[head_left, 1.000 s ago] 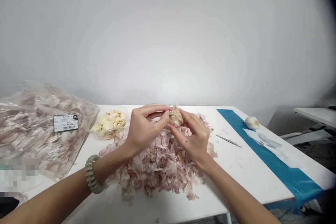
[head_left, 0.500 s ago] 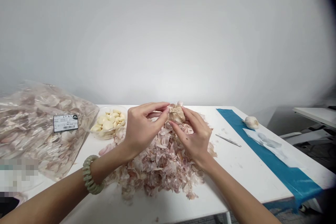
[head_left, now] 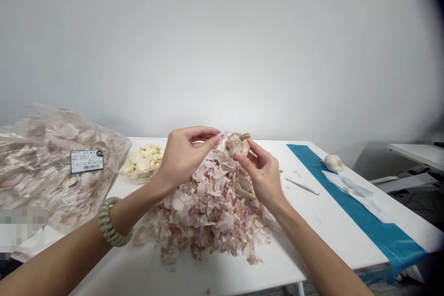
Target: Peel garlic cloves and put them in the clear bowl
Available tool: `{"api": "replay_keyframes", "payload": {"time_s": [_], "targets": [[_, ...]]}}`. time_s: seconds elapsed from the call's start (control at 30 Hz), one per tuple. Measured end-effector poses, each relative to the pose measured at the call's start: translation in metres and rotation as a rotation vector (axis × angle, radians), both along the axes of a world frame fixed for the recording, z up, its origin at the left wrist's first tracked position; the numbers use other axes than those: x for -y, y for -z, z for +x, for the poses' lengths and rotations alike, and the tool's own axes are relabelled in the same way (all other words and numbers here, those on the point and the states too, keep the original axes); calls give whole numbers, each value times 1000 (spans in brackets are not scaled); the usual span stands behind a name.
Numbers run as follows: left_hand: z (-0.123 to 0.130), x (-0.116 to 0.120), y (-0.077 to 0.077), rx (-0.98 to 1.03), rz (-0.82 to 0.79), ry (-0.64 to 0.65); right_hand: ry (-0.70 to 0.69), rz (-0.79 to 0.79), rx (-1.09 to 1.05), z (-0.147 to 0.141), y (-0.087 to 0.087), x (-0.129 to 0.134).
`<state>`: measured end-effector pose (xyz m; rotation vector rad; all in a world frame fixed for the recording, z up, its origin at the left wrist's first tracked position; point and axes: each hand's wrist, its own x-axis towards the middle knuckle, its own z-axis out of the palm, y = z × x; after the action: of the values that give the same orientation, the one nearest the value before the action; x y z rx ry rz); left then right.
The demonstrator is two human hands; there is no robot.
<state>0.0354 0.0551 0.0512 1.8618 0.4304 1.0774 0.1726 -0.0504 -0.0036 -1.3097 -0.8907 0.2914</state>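
Observation:
My right hand holds a garlic bulb between thumb and fingers, its stem pointing up and to the right. Just left of the bulb, my left hand has thumb and fingertips pinched together at a thin piece of papery skin. Below both hands spreads a large heap of pinkish garlic skins. Peeled cloves fill a clear round bowl beyond my left wrist, which wears a green coiled band.
A clear bag of skins with a label lies at the left. On the white table, a thin metal tool lies right of the heap. Farther right are a blue strip, a whole bulb and white paper.
The bulb has turned so that its stem shows. My left hand has moved left, away from the bulb, with a piece of skin at its fingertips.

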Motion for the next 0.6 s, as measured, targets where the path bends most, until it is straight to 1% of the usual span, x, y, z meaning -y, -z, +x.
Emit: {"api": "replay_keyframes", "payload": {"time_s": [0.1,0.2,0.27,0.4,0.5,0.6], "targets": [[-2,2,-2,-26,220,-22,-98,16,10,0,3,-1],[-3,3,-3,-1,466,-67,-176,58,30,-2,4,-2],[-2,4,-3,39,564,-70,-210,73,58,-4,3,-2],[-1,8,0,171,639,-46,-248,70,123,-10,-3,1],[0,11,4,237,680,-77,-234,73,178,-14,-4,2],[1,13,7,259,714,-133,-199,84,223,-15,-1,2]]}}
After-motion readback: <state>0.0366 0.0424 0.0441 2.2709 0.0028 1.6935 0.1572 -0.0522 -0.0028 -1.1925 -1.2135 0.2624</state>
